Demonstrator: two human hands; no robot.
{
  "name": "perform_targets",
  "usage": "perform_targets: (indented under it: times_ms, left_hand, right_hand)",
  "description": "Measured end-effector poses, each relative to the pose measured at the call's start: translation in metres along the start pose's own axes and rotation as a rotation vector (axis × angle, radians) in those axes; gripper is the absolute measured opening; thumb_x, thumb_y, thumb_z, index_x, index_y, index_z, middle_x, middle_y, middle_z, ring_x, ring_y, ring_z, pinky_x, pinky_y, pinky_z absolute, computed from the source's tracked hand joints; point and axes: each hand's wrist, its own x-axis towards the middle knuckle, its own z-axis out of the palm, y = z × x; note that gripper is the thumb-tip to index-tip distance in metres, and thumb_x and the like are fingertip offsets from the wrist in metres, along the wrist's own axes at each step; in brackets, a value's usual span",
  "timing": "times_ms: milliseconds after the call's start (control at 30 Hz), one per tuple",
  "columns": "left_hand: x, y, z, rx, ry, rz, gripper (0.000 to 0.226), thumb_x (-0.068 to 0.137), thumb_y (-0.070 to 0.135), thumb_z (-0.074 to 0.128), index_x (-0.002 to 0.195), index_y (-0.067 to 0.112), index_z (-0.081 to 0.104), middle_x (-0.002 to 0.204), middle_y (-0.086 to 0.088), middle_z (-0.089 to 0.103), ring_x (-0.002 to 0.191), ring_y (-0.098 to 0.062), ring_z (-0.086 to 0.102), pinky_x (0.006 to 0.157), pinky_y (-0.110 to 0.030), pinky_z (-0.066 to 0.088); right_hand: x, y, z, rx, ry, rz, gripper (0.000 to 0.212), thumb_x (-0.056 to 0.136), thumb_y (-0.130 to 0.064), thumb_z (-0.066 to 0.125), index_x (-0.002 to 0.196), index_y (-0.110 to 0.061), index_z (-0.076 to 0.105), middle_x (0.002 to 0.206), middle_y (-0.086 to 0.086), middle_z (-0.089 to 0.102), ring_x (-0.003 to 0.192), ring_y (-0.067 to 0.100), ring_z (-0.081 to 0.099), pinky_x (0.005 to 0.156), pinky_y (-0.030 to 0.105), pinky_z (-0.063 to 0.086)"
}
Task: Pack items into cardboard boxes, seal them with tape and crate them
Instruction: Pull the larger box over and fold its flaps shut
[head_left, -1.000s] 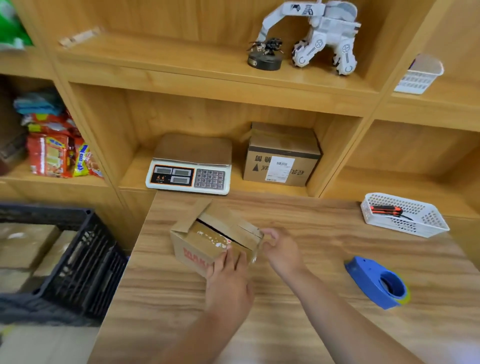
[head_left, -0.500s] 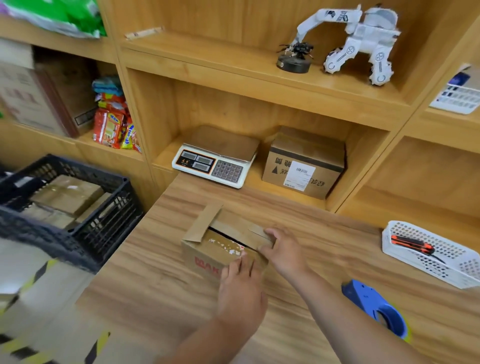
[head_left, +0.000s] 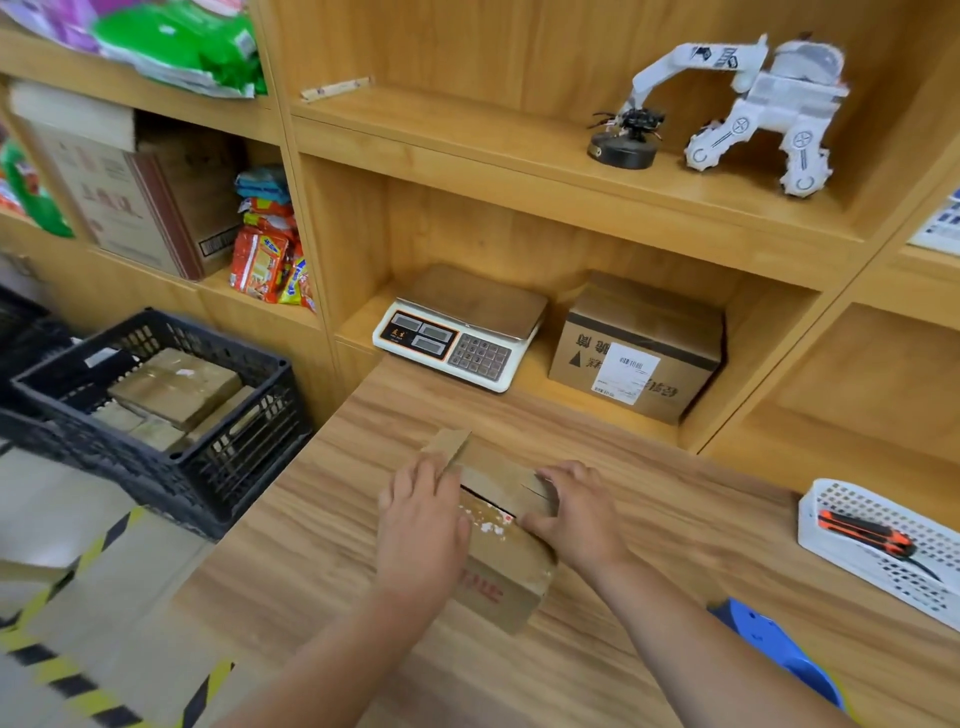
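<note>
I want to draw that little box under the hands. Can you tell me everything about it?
The small cardboard box is brown and worn, with red letters on its near side and white label scraps on top. It sits on the wooden table, turned at an angle. Its top is not shut: a dark gap shows between the flaps, and the left flap sticks up. The left hand lies flat against that flap; the right hand grips the right end.
</note>
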Motion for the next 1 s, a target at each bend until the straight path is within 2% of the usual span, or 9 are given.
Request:
perform_targets:
  times_ms: [133, 200, 300, 367, 467, 567, 667, 767, 1000]
  left_hand:
    - [0.022, -0.022, -0.001, 0.015, -0.093, -0.002, 0.064, 0.048, 0.029, 0.089, 0.106, 0.016, 0.064, 0.108, -0.006, 0.065, 0.108, -0.029, 0.057, 0.084, -0.044, 0.049]
    - [0.029, -0.031, 0.001, 0.000, -0.126, 0.007, 0.062, 0.055, 0.031, 0.086, 0.110, 0.014, 0.063, 0.111, -0.007, 0.065, 0.110, -0.031, 0.058, 0.087, -0.044, 0.048]
    - [0.034, -0.038, 0.000, -0.055, -0.207, -0.018, 0.055, 0.083, 0.035, 0.064, 0.132, 0.016, 0.048, 0.126, -0.003, 0.056, 0.117, -0.024, 0.051, 0.097, -0.036, 0.039]
    - [0.037, -0.042, -0.003, -0.184, -0.223, -0.082, 0.047, 0.092, 0.029, 0.050, 0.137, 0.021, 0.042, 0.119, 0.000, 0.059, 0.105, -0.021, 0.057, 0.087, -0.031, 0.045]
    - [0.043, -0.047, -0.015, -0.300, -0.179, -0.182, 0.038, 0.096, 0.026, 0.046, 0.133, 0.025, 0.047, 0.102, 0.002, 0.066, 0.086, -0.019, 0.062, 0.069, -0.028, 0.046]
    - [0.050, -0.059, -0.022, -0.366, -0.161, -0.290, 0.034, 0.095, 0.026, 0.049, 0.129, 0.026, 0.052, 0.101, 0.006, 0.068, 0.076, -0.011, 0.057, 0.062, -0.025, 0.041]
    - [0.055, -0.071, -0.024, -0.405, -0.190, -0.356, 0.032, 0.093, 0.023, 0.049, 0.125, 0.025, 0.055, 0.098, 0.007, 0.068, 0.074, -0.009, 0.058, 0.059, -0.026, 0.043]
    - [0.056, -0.078, -0.021, -0.391, -0.240, -0.359, 0.027, 0.095, 0.019, 0.043, 0.120, 0.022, 0.055, 0.083, 0.006, 0.065, 0.071, -0.016, 0.060, 0.059, -0.028, 0.046]
    - [0.058, -0.092, -0.016, -0.379, -0.335, -0.355, 0.030, 0.100, 0.022, 0.035, 0.127, 0.019, 0.046, 0.090, 0.000, 0.063, 0.078, -0.022, 0.058, 0.070, -0.033, 0.046]
  right_hand:
    - [0.003, -0.003, -0.004, -0.117, -0.015, -0.026, 0.067, 0.077, -0.053, 0.068, 0.135, -0.027, 0.048, 0.128, -0.007, 0.051, 0.123, 0.015, 0.042, 0.098, 0.028, 0.028]
    - [0.005, -0.007, -0.006, -0.181, -0.010, -0.041, 0.068, 0.078, -0.055, 0.064, 0.137, -0.028, 0.045, 0.131, -0.008, 0.051, 0.125, 0.015, 0.042, 0.099, 0.028, 0.027]
    - [0.006, -0.012, -0.007, -0.200, -0.023, -0.047, 0.069, 0.078, -0.058, 0.062, 0.138, -0.028, 0.044, 0.133, -0.008, 0.049, 0.125, 0.015, 0.039, 0.100, 0.030, 0.027]
    - [0.007, -0.013, -0.007, -0.181, -0.031, -0.040, 0.069, 0.078, -0.056, 0.063, 0.138, -0.027, 0.043, 0.135, -0.008, 0.048, 0.126, 0.016, 0.038, 0.101, 0.030, 0.027]
    - [0.009, -0.015, -0.005, -0.162, -0.046, -0.071, 0.067, 0.080, -0.052, 0.064, 0.138, -0.027, 0.044, 0.135, -0.007, 0.046, 0.126, 0.016, 0.037, 0.102, 0.029, 0.027]
    - [0.011, -0.020, -0.003, -0.152, -0.075, -0.062, 0.066, 0.082, -0.050, 0.063, 0.139, -0.026, 0.042, 0.136, -0.006, 0.045, 0.126, 0.016, 0.037, 0.103, 0.029, 0.027]
    - [0.011, -0.025, -0.001, -0.138, -0.090, -0.041, 0.064, 0.083, -0.050, 0.062, 0.139, -0.026, 0.043, 0.135, -0.006, 0.047, 0.125, 0.017, 0.039, 0.103, 0.031, 0.028]
    - [0.011, -0.030, 0.000, -0.135, -0.108, -0.038, 0.060, 0.085, -0.050, 0.060, 0.138, -0.027, 0.044, 0.134, -0.006, 0.047, 0.125, 0.016, 0.039, 0.104, 0.030, 0.027]
    - [0.012, -0.042, -0.003, -0.220, -0.134, -0.030, 0.068, 0.081, -0.060, 0.058, 0.137, -0.026, 0.043, 0.135, -0.007, 0.047, 0.126, 0.016, 0.038, 0.104, 0.032, 0.028]
